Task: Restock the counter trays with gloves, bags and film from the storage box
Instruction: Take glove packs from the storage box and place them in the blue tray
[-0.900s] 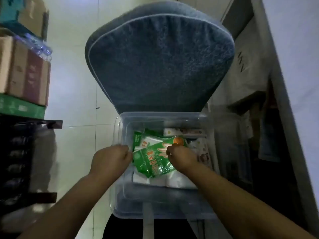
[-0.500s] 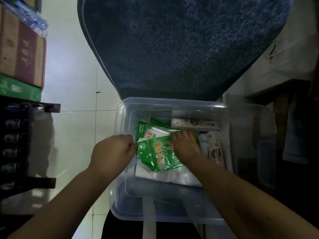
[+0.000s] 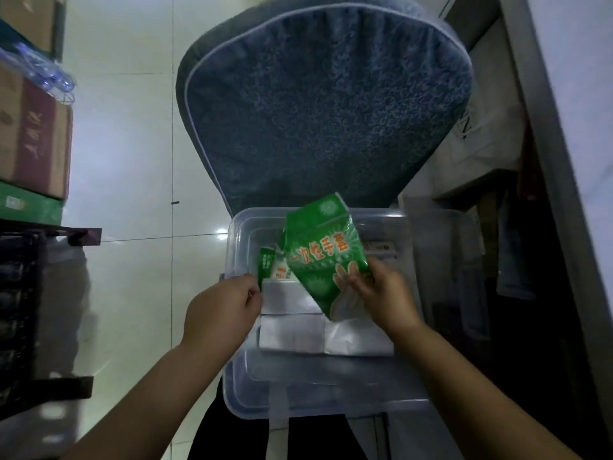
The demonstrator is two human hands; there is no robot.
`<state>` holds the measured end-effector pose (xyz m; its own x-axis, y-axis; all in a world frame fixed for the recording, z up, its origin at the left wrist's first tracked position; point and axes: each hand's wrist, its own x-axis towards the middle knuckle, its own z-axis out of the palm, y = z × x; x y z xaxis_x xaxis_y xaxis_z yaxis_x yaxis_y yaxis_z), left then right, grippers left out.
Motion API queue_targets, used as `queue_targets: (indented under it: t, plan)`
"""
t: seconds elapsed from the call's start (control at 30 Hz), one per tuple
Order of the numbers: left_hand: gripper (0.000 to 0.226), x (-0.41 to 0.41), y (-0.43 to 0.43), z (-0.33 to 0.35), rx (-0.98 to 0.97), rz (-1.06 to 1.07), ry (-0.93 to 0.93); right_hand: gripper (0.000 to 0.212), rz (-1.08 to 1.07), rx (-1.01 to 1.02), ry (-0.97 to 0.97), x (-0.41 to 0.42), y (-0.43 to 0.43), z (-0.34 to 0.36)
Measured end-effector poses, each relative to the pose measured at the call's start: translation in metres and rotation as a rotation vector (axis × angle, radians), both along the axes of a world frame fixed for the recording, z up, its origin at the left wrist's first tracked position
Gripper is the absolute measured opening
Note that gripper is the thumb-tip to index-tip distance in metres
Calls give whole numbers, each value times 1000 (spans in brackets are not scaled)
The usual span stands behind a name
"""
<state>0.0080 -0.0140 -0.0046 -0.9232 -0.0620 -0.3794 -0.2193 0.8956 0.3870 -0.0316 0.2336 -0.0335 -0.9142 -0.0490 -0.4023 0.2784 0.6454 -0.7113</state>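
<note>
A clear plastic storage box (image 3: 331, 390) sits below me, in front of a blue cushioned chair back. My right hand (image 3: 381, 293) pinches the lower edge of a green pack of disposable gloves (image 3: 323, 257) and holds it upright above the box. My left hand (image 3: 222, 310) has its fingers curled at the box's left rim, close to a second green pack (image 3: 270, 265) still lying inside; whether it grips the rim or the pack I cannot tell. White folded bags (image 3: 298, 327) lie flat in the box. A long white carton (image 3: 381, 249) lies at the box's far side.
The blue chair back (image 3: 325, 104) rises just behind the box. Cardboard boxes (image 3: 33, 137) are stacked on a dark shelf (image 3: 43, 234) to the left. A pale tiled floor (image 3: 132, 161) lies between them. A white cabinet edge (image 3: 564, 127) and dim clutter stand on the right.
My right hand has lifted the green glove pack out of the box and turned it upright. My left hand has stayed at the left rim.
</note>
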Motion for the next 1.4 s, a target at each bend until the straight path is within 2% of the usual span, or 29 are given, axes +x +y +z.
queue_targets:
  t: [0.07, 0.1, 0.17, 0.23, 0.27, 0.4, 0.53, 0.63, 0.8, 0.97, 1.1, 1.17, 1.27, 1.4]
  plan:
    - [5, -1, 2, 7, 96, 93, 13, 6, -160, -187, -23, -1, -11, 24]
    - [6, -3, 5, 11, 172, 147, 6, 12, -198, -238, -10, -2, -16, 34]
    - [20, -12, 12, 19, 442, 280, -45, 20, -244, -370, 11, -3, -28, 51]
    - [25, -21, 20, 27, 740, 427, -112, 20, -269, -507, 19, -4, -39, 62]
    - [26, -24, 22, 28, 806, 477, -114, 19, -283, -561, 7, -5, -45, 66]
    - [16, -27, 12, 34, 648, 552, 45, 14, -308, -596, -37, -4, -64, 58]
    - [13, -27, -13, 37, 574, 614, 172, 22, -377, -403, -87, 2, -61, 20]
    - [9, -23, -30, 34, 593, 663, 219, 23, -311, -233, -178, 6, -50, -20]
    - [14, -12, -42, 21, 615, 721, 220, 10, 100, 12, -248, -2, -43, -77]
    - [23, -3, -41, 6, 546, 708, 263, 41, 411, 296, -126, -25, -60, -121]
    - [26, 2, -42, 5, 521, 725, 279, 45, 591, 496, -62, -27, -68, -136]
    - [27, 3, -40, 8, 505, 737, 283, 40, 651, 575, -9, -22, -64, -134]
    - [18, 2, -30, 18, 498, 755, 262, 24, 606, 533, -11, -13, -54, -117]
    - [14, 3, -10, 39, 477, 741, 249, 14, 438, 341, -18, 3, -26, -77]
